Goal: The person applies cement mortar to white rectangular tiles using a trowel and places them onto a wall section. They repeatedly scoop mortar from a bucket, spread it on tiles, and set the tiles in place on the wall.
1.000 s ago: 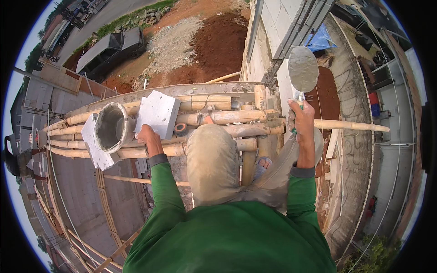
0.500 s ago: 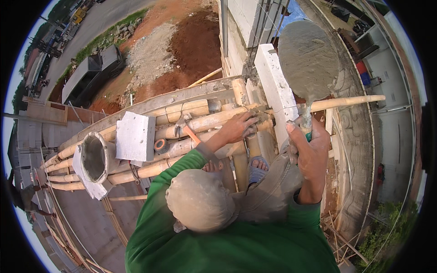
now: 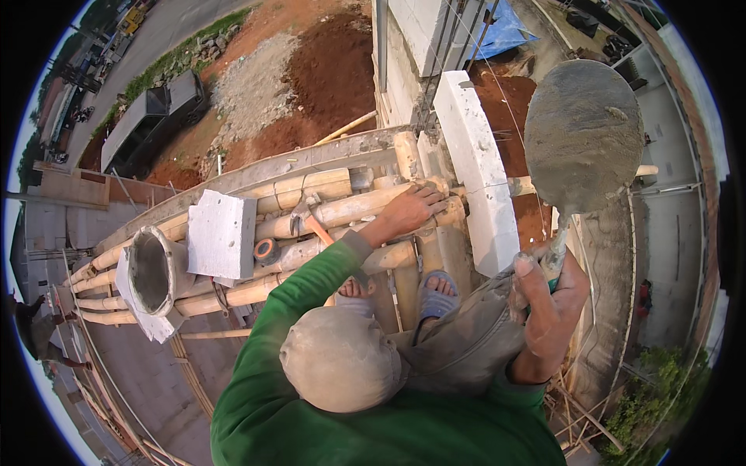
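grey oval-bladed mortar-coated trowel (image 3: 583,140): right of long white rectangular block (image 3: 478,175) | right hand (image 3: 552,303): wrapped round trowel's handle, just right of block's near end | left hand (image 3: 408,212): fingers spread on tan round bamboo poles (image 3: 353,209), left of block

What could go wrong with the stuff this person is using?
The grey mortar on the trowel in the right hand could slide off if the blade tips. The hammer lies on rounded bamboo poles close to the left sleeve, so a bump might knock it down. The sandals leave the toes bare, so a falling tool could hurt them.
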Available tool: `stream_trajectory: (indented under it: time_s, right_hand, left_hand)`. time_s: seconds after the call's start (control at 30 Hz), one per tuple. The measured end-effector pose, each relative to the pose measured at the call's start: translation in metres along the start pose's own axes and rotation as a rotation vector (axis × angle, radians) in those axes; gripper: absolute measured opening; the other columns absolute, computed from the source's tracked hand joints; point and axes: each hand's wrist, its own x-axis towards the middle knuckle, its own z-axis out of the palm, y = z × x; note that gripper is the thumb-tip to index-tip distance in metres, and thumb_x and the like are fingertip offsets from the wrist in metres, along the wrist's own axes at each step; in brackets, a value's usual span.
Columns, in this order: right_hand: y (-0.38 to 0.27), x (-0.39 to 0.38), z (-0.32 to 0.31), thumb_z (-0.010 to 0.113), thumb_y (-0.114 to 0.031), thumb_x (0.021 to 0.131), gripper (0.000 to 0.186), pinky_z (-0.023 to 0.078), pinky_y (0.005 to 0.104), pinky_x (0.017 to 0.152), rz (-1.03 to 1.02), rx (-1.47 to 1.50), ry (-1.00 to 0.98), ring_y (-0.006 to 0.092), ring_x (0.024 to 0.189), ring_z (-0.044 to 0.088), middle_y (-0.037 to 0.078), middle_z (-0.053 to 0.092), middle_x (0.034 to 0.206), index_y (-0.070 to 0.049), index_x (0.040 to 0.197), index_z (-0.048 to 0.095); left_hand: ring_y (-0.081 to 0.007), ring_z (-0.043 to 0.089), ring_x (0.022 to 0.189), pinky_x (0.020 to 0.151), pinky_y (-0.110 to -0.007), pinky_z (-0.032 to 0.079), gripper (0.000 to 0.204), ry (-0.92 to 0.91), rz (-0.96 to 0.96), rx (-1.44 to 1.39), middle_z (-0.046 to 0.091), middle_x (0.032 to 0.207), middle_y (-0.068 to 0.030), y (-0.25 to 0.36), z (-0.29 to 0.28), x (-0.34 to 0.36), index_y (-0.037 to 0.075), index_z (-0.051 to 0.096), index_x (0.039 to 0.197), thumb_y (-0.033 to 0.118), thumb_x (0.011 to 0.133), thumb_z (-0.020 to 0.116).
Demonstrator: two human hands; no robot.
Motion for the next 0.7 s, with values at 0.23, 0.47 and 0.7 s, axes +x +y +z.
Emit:
stream_trajectory:
  time_s: [0.23,0.47,0.7]
  right_hand:
    - [0.003,-0.003,0.004,0.073,-0.014,0.095,0.018,0.032,0.0245,0.048,-0.048,-0.023,-0.03,0.0053,0.049,0.044,-0.002,0.054,0.061,-0.001,0.089,0.062]
    - [0.003,-0.004,0.003,0.073,-0.014,0.096,0.018,0.031,0.0237,0.045,-0.048,0.013,-0.04,0.0047,0.048,0.045,-0.001,0.055,0.061,-0.001,0.092,0.061]
    - [0.005,-0.009,0.004,0.071,-0.014,0.097,0.018,0.031,0.0228,0.044,-0.058,0.033,-0.019,0.0039,0.047,0.044,-0.002,0.054,0.061,-0.001,0.094,0.06]
  left_hand:
    - [-0.0243,0.057,0.119,0.098,-0.041,0.047,0.04,0.035,-0.037,0.072,0.062,0.132,-0.0049,0.021,-0.018,0.01,0.012,0.062,0.131,0.017,0.092,0.061]
    - [-0.0285,0.054,0.122,0.093,-0.043,0.052,0.03,-0.006,-0.138,0.085,0.061,0.123,-0.0077,0.029,-0.013,0.012,0.007,0.065,0.119,0.013,0.091,0.062]
    - [-0.0363,0.064,0.109,0.078,-0.041,0.062,0.03,-0.054,-0.279,-0.031,0.06,0.116,-0.016,0.031,0.002,0.009,0.002,0.064,0.112,0.008,0.083,0.067]
